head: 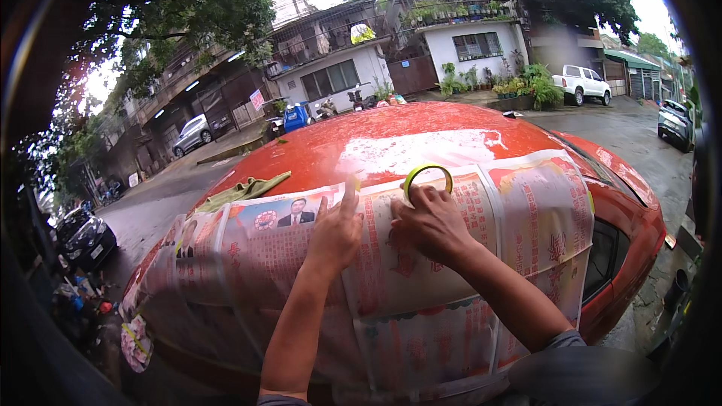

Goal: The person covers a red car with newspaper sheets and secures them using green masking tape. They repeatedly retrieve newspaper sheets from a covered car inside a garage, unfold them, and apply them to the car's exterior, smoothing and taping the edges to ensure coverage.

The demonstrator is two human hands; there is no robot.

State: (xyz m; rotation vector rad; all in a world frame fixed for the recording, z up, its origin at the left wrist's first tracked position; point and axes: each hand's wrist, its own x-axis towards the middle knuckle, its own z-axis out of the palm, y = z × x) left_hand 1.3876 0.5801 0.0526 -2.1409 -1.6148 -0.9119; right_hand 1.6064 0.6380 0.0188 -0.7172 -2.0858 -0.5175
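Note:
Joined sheets of printed newspaper cover the near side of a wet red car, reaching its roof edge. My right hand has its fingers on a roll of yellow-green masking tape, which stands on edge by the paper's upper border. To its left, my left hand lies over the paper's upper part, fingers spread and pointing to the roof, with a bit of yellowish tape at a fingertip. A green cloth rests on the roof at the left.
A dark car is parked at the left, near litter on the ground. The wet street runs behind the red car, with a white pickup and another car at the right. Houses with potted plants stand beyond.

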